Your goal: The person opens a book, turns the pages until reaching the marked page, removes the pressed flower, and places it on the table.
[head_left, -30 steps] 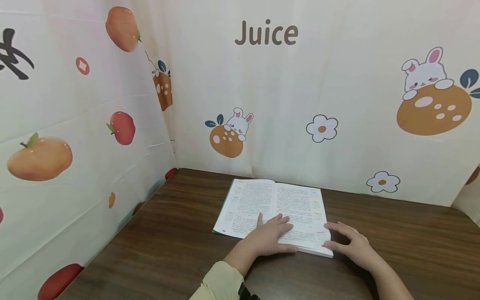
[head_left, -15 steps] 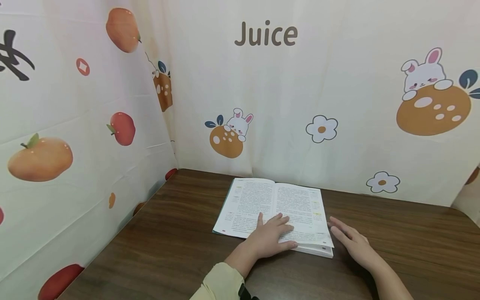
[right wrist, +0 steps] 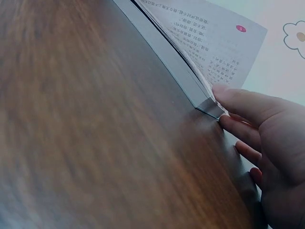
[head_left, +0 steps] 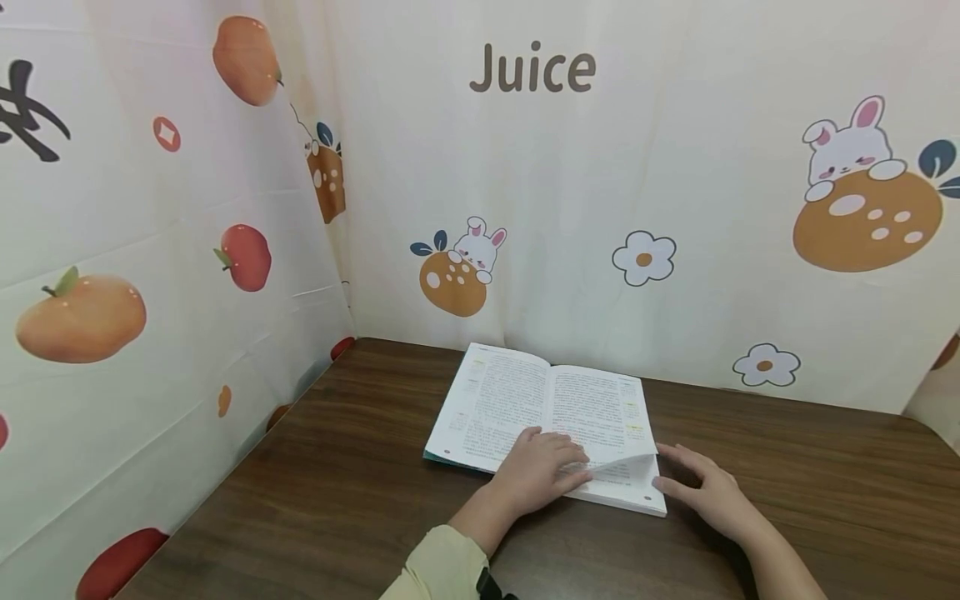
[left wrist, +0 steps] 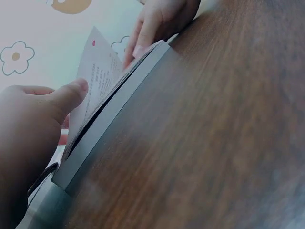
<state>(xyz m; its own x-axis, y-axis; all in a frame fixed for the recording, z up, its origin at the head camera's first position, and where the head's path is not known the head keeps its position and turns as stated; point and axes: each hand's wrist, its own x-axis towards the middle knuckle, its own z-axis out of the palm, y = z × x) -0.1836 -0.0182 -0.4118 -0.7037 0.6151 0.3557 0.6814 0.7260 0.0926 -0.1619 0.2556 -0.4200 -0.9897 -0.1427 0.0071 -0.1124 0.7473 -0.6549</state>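
Note:
An open book [head_left: 513,400] with printed white pages lies on the table, its lower right page curling up to show the page beneath. My left hand [head_left: 534,471] rests across the lower middle of the book. In the left wrist view its thumb [left wrist: 71,95] is at the raised page [left wrist: 97,71]. At the book's right edge is my right hand [head_left: 708,492], fingers extended. The right wrist view shows its thumb [right wrist: 233,98] at the corner of the page stack [right wrist: 190,71], with the other fingers below and beside that corner.
The dark wood-grain table [head_left: 315,500] meets a pale printed curtain [head_left: 570,183] just behind the book. Another curtain [head_left: 150,400] runs along the table's left edge.
The lower right page has lifted and curled up. The left-hand pages have risen slightly. My right thumb has moved back to the book's edge, and my left fingers have drawn closer together.

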